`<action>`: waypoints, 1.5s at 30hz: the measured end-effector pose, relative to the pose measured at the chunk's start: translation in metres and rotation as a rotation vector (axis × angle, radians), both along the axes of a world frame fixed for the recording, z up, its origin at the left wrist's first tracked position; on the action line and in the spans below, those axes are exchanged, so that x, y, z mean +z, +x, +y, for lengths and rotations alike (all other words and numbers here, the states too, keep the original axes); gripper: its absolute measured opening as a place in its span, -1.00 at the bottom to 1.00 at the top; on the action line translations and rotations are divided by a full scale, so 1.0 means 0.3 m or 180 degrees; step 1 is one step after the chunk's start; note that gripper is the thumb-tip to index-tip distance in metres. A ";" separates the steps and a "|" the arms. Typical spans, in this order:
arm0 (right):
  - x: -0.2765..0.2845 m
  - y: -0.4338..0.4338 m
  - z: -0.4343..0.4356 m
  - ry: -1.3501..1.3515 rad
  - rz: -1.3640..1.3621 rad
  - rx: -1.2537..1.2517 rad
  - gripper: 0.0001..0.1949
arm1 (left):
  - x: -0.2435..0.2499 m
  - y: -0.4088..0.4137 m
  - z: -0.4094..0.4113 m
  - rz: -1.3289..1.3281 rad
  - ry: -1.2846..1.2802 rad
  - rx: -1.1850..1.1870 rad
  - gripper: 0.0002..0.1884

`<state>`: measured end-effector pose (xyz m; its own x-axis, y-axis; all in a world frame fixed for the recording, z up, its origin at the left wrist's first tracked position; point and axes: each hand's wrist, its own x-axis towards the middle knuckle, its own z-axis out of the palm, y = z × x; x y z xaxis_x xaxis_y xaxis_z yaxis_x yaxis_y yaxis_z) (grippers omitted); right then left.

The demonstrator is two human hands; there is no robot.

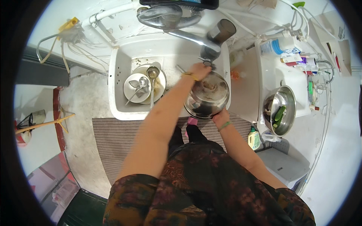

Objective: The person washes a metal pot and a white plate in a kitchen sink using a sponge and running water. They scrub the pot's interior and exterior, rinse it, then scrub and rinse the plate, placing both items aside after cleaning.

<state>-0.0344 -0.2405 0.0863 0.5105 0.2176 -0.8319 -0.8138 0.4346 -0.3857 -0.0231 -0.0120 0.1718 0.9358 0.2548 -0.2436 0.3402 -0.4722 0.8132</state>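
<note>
My right hand (221,115) grips the near rim of a round metal pan (209,94), tilted with its stained outer bottom showing, at the right side of a white sink (127,116). Below the spout of a chrome faucet (192,38) is my left hand (201,70), beside the pan's far edge; its fingers are partly hidden and blurred, so what it holds is unclear. A thin metal handle (180,68) shows by my left wrist. Left in the sink, a white bowl (130,82) with a spoon rests on a plate (162,82), a metal ladle (153,73) beside it.
A dark bottle-like container (223,29) stands behind the faucet spout. To the right, a steel bowl (291,113) with cucumber pieces sits at a second basin's edge (304,111). A detergent bottle (254,139) is below it. A ribbed mat (121,141) lies on the floor.
</note>
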 end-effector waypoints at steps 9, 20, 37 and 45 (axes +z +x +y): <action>0.009 -0.026 0.007 0.0144 -0.0461 -0.0211 -0.54 | -0.013 -0.452 -0.283 -0.2137 0.0198 0.1070 -0.58; 0.225 0.015 0.225 -0.0237 -0.1392 0.0246 -0.55 | 0.241 -0.239 -0.206 -0.1589 0.1860 0.0531 -0.61; 0.355 -0.049 0.350 -0.1010 -0.1449 0.0706 -0.50 | 0.029 -0.401 0.130 -0.0949 -0.1231 0.2165 -0.59; 0.413 -0.085 0.547 -0.1167 -0.2540 0.1574 -0.60 | -0.072 -0.498 0.248 -0.0791 -0.1604 0.2914 -0.48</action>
